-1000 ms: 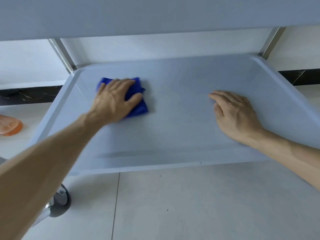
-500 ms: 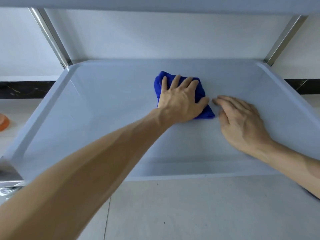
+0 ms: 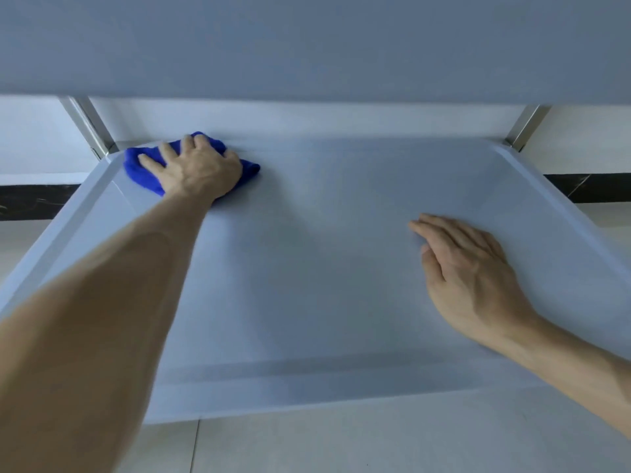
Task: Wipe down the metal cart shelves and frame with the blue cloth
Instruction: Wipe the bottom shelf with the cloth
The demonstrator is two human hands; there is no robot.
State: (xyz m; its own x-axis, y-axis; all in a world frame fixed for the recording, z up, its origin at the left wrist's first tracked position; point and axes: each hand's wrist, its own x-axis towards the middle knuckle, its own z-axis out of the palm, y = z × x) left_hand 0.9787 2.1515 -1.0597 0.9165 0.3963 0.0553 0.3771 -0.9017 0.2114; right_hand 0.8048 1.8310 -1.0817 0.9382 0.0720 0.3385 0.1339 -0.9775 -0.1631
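The lower metal cart shelf point(image 3: 324, 268) fills the middle of the view, a grey tray with raised rims. The blue cloth point(image 3: 140, 169) lies bunched in its far left corner, against the back rim. My left hand point(image 3: 198, 169) presses on the cloth with spread fingers, covering most of it. My right hand point(image 3: 467, 278) rests flat on the bare shelf at the right, fingers straight and holding nothing. The shelf above point(image 3: 307, 46) spans the top of the view.
Metal frame posts rise at the back left point(image 3: 88, 126) and back right point(image 3: 526, 126) corners. A white wall with a dark baseboard point(image 3: 587, 187) stands behind the cart. Pale floor tiles point(image 3: 375, 442) lie below the shelf's front rim.
My left hand has slid the cloth from the shelf's middle to the far left back corner. My right hand stays resting on the right part of the shelf.
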